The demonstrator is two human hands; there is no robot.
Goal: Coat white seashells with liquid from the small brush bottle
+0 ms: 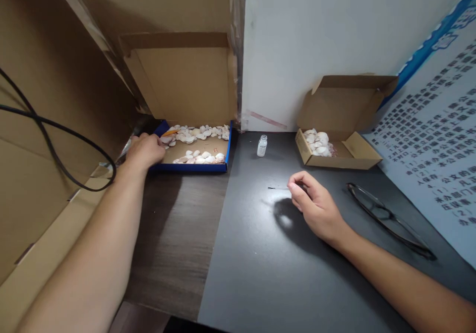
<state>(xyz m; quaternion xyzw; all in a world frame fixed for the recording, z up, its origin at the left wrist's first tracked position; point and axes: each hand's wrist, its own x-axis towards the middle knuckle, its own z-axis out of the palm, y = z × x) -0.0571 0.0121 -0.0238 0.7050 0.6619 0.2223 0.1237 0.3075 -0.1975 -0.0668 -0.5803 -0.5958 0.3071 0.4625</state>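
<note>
My left hand (145, 149) reaches to the left end of a blue-edged cardboard box (227, 147). Its fingers are curled together there, and whatever they may hold is hidden. White and pinkish seashells (201, 158) lie in two groups inside that box. Beside my fingertips is a slim orange object (170, 133). Over the grey mat, my right hand (314, 206) pinches a thin dark-tipped stick (277, 188), its tip pointing left. Behind it, a small glass vial (262, 146) with white contents or label stands upright, with no cap visible.
A smaller open cardboard box (336, 162) holds more shells (318, 142) at the back right. Eyeglasses (388, 219) lie on the grey mat (253, 268). A black cable (55, 120) loops at left. A printed sheet (435, 139) slopes along the right side.
</note>
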